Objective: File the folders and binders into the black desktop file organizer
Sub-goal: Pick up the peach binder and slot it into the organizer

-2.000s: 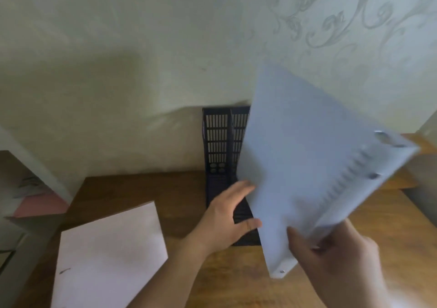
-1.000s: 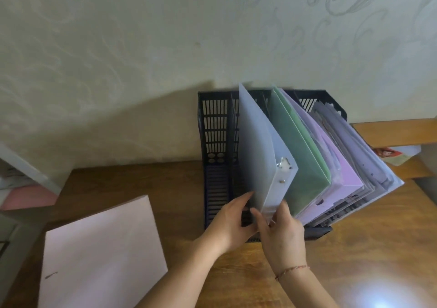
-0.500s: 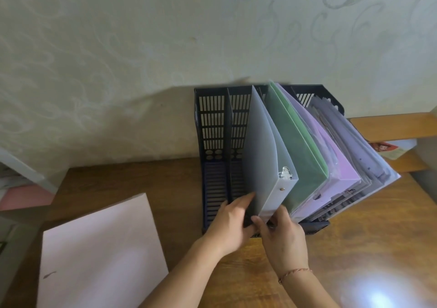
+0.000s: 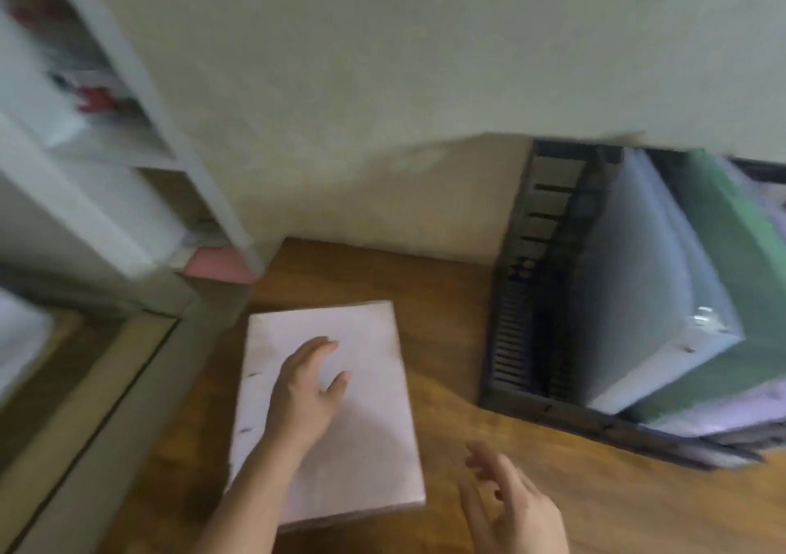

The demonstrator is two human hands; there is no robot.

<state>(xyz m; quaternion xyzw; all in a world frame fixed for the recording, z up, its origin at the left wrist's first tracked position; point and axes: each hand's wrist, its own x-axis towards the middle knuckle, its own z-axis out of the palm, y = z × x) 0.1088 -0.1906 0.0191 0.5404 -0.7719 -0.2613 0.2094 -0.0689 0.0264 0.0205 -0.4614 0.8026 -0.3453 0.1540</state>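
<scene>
Two hands out: left hand (image 4: 307, 390) flat, fingers relaxed, on pale folder (image 4: 365, 434) lying on surface (image 4: 446, 281); right hand (image 4: 516, 507) released, holding nothing. Black organizer (image 4: 516, 341) far right w/ clear binder (image 4: 650, 298).

A folder (image 4: 340, 417) lies on the desk (image 4: 595, 490), left of the organizer (image 4: 519, 341), apparently holding upright binders (image 4: 655, 281).

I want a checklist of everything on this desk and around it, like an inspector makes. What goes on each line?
Surface: wooden desk, against a pale wall.
Job's things: black file organizer at right holds a clear binder, a green folder and more; a pink folder lies flat on the desk.
Clutter: nothing seen.
Grippers: left hand rests flat on the pink folder; right hand hovers open, empty.
Cables: nothing seen.
Surroundings: white shelf unit at left, blurred.
</scene>
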